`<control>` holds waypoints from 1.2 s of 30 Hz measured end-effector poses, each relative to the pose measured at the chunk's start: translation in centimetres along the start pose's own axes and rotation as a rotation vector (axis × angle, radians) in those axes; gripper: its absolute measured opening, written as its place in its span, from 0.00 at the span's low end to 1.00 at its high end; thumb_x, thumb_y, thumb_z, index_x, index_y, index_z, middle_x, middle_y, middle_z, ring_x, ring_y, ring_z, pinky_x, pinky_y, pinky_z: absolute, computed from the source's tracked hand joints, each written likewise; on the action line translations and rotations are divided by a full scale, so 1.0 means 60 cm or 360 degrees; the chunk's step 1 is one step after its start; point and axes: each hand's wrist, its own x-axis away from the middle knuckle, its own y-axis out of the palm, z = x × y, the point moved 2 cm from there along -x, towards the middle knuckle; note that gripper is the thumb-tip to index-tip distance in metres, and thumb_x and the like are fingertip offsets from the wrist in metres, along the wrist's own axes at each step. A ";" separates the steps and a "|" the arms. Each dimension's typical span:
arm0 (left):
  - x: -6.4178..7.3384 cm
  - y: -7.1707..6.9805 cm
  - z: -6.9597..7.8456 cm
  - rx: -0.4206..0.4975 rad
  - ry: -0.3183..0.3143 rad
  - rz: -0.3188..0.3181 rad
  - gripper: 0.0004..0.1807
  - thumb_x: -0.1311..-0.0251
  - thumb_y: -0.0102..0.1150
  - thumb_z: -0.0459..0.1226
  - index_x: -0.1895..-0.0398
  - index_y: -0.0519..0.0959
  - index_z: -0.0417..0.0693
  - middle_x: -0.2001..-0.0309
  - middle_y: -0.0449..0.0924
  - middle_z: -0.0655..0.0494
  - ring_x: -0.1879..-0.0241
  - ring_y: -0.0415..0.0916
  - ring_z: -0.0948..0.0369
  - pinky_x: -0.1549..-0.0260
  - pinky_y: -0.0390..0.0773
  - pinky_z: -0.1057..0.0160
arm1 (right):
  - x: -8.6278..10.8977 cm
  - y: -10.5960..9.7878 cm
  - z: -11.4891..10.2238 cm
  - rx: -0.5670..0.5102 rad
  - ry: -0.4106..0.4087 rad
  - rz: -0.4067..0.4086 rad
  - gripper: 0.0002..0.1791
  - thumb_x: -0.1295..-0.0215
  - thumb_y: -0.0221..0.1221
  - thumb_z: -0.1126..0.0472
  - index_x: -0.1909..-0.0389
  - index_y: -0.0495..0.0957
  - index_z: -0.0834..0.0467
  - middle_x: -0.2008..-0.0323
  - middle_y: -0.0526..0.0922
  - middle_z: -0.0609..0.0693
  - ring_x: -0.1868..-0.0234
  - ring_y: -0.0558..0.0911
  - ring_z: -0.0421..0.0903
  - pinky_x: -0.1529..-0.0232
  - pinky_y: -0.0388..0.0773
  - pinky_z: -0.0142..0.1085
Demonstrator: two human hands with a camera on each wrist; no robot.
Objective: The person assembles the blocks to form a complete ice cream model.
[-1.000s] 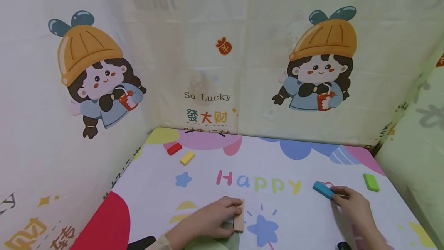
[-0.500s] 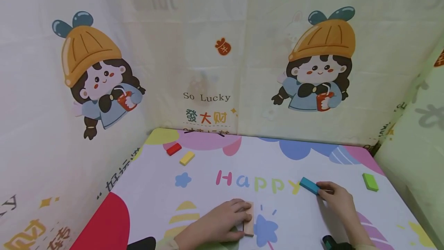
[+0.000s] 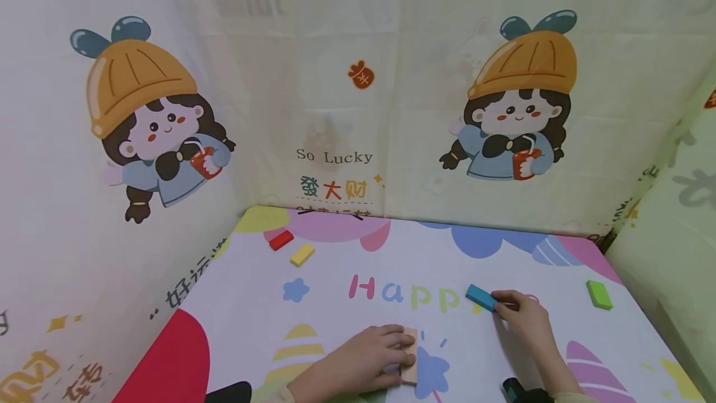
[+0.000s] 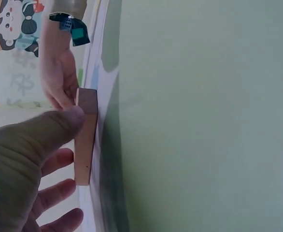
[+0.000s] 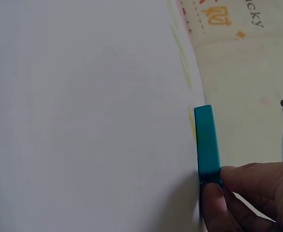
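Observation:
My left hand (image 3: 363,358) grips a plain wooden block (image 3: 411,362) near the front middle of the table. In the left wrist view, the thumb lies against the near face of that wooden block (image 4: 86,145) and the fingers reach behind it. Farther right, my right hand (image 3: 526,322) pinches the near end of a blue block (image 3: 479,297). Most of the blue block (image 5: 208,140) sticks out past the fingertips in the right wrist view. It is over the last printed letter of "Happy"; whether it touches the tabletop is hard to tell.
A red block (image 3: 281,240) and a yellow block (image 3: 302,255) lie at the back left of the patterned table (image 3: 240,291). On the right side lies a green block (image 3: 599,295). Printed cloth walls (image 3: 419,191) enclose the back and both sides.
The right hand has moved left with the blue block, from the right of "Happy" to its last letter. The left hand has shifted the wooden block rightward, towards the printed blue star.

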 end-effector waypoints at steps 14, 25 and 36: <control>-0.002 -0.005 0.013 -0.0013 -0.0048 -0.0037 0.21 0.24 0.53 0.53 0.32 0.76 0.68 0.28 0.72 0.68 0.30 0.69 0.62 0.32 0.72 0.61 | 0.008 0.044 -0.036 -0.0123 -0.0030 0.0011 0.16 0.33 0.64 0.63 0.47 0.85 0.64 0.54 0.90 0.62 0.52 0.88 0.58 0.62 0.77 0.33; -0.009 -0.004 0.018 0.0015 -0.0071 -0.0021 0.19 0.24 0.54 0.52 0.33 0.77 0.70 0.29 0.72 0.70 0.31 0.70 0.64 0.32 0.72 0.62 | 0.007 0.075 -0.059 -0.0173 -0.0041 0.0015 0.14 0.33 0.65 0.63 0.48 0.86 0.62 0.55 0.90 0.60 0.53 0.88 0.56 0.60 0.80 0.34; -0.016 -0.001 0.024 -0.0013 -0.0041 0.0023 0.18 0.25 0.56 0.52 0.36 0.78 0.69 0.30 0.74 0.69 0.32 0.70 0.63 0.33 0.72 0.62 | 0.010 0.098 -0.082 -0.0202 -0.0042 -0.0011 0.13 0.33 0.65 0.64 0.50 0.86 0.61 0.55 0.90 0.59 0.52 0.88 0.55 0.57 0.82 0.39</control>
